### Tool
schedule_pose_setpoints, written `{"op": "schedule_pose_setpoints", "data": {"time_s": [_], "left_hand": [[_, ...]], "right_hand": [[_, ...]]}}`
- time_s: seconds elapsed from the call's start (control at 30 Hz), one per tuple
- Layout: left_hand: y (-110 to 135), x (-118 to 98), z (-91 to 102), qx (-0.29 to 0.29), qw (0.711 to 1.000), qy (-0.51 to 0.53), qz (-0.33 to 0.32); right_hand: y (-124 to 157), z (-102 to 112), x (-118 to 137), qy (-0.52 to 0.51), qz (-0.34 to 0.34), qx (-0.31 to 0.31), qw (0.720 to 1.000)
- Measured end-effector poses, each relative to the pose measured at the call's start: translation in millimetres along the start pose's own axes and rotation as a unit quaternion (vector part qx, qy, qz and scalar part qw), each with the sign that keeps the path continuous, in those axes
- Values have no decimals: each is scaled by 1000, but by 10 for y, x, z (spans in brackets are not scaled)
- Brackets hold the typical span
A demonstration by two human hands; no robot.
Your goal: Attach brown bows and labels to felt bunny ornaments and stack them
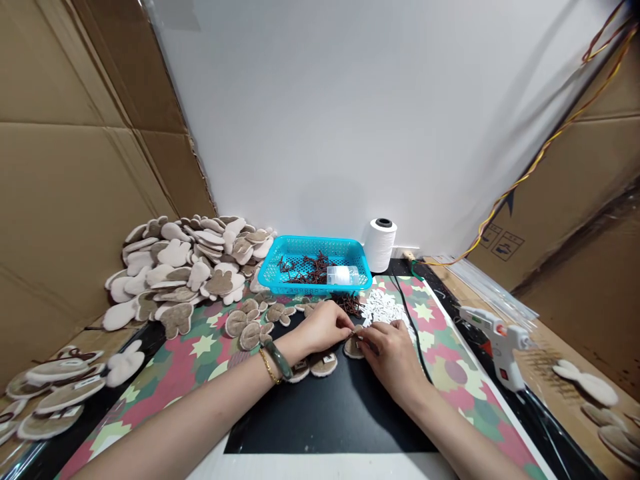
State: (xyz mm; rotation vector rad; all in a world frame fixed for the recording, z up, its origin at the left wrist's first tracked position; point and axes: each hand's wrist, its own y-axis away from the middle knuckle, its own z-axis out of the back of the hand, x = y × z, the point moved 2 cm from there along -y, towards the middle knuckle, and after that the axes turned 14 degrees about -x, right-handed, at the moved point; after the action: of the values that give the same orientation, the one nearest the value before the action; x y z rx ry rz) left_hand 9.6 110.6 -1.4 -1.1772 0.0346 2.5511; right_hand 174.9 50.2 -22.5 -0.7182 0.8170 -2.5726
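Observation:
My left hand [323, 328], with a green bangle and a gold bracelet on its wrist, is closed with its fingertips pinched together. My right hand [393, 352] faces it, fingers bent and closed at the edge of a small brown plush piece with a pale rim [354, 348]. Both sets of fingertips meet at the top of this piece, over the black mat [345, 417]. Whatever is between my left fingertips is too small to make out. Other rounded plush pieces with white labels [324, 364] lie beside my left wrist.
Bunny-shaped plush pieces [175, 273] are heaped at the left. A blue basket [270, 267] holds dark brown cord bows and a clear container. White labels [385, 310] lie in a pile, with a white thread spool [383, 247] behind. A glue gun [505, 353] rests at right.

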Motion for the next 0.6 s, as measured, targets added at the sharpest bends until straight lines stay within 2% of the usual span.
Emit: {"op": "schedule_pose_setpoints", "data": {"time_s": [0.33, 0.6], "left_hand": [[-19, 30, -10, -3, 1000, -9, 6], [26, 13, -35, -14, 1000, -14, 15]], "right_hand": [[3, -20, 40, 48, 59, -2, 997], [29, -96, 90, 126, 159, 18, 979]]}}
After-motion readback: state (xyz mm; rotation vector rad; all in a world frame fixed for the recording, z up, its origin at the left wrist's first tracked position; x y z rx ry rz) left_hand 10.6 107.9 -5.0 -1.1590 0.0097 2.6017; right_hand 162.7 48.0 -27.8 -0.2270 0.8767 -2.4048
